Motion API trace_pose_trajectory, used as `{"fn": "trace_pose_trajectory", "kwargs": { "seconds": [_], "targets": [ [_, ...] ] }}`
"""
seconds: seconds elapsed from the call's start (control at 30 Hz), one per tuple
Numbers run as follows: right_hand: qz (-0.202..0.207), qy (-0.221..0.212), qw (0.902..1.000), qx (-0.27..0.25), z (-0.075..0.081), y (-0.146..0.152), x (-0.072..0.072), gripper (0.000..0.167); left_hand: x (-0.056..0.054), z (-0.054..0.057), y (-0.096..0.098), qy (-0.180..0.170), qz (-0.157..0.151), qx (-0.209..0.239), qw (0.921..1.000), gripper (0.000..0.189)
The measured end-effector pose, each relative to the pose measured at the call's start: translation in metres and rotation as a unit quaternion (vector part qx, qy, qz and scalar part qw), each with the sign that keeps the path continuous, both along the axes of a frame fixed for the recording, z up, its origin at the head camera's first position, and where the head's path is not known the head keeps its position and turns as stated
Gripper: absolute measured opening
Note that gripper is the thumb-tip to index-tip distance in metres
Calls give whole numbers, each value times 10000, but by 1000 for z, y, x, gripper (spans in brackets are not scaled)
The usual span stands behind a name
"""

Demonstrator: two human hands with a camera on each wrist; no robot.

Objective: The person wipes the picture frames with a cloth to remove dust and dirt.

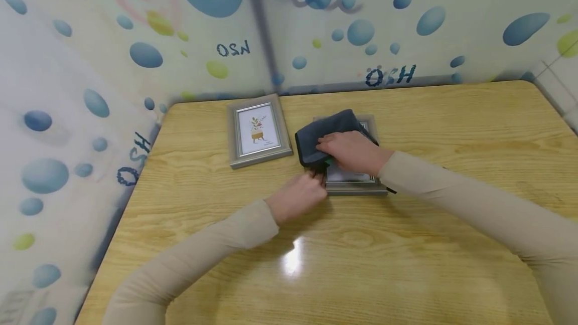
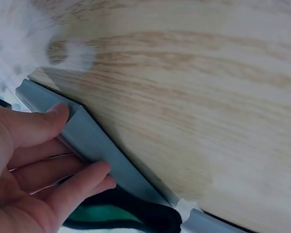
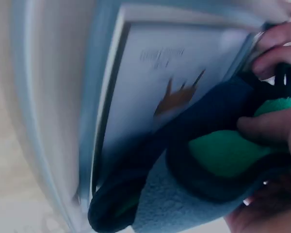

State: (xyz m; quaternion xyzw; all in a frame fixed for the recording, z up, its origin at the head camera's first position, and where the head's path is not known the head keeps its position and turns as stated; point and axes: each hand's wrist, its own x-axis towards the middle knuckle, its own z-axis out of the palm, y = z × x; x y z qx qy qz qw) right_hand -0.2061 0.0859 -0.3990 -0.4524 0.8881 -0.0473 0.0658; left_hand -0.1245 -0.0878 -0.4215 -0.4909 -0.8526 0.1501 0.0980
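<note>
A dark blue-grey cloth (image 1: 328, 127) with black edging lies folded over a picture frame (image 1: 356, 191) on the table. My right hand (image 1: 354, 151) holds the cloth against the frame's front. In the right wrist view, the cloth's green side shows under my thumb, and a brown pot-like drawing appears on the frame's print (image 3: 177, 99). My left hand (image 1: 300, 195) grips the frame at its lower left side, with the thumb near a corner of the grey border (image 2: 102, 141) in the left wrist view. The cloth covers much of the print.
A second picture frame (image 1: 233, 137) with a plant print lies to the left on the wooden table (image 1: 203, 255). Behind the table and along its left side stands a wall (image 1: 280, 29) with blue and green drop patterns.
</note>
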Motion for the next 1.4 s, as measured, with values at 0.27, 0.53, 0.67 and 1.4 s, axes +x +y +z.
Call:
{"fn": "trace_pose_trajectory", "kwargs": {
  "seconds": [0.27, 0.53, 0.67, 1.4],
  "targets": [
    [-562, 245, 9975, 345, -5, -11, -42, 43, 1, 0, 3, 132, 35, -209, 9997, 22],
    [-442, -109, 9983, 371, -5, -9, -30, 45, -1, 4, 4, 75, 83, -387, 9992, 21],
    [-177, -204, 9995, 170, -3, -4, -10, 47, -2, 5, 2, 8, 2, -333, 9994, 19],
    [-641, 421, 9961, 439, 0, 24, -51, 41, -11, 11, 26, -828, -160, -141, 9963, 22]
  ]
}}
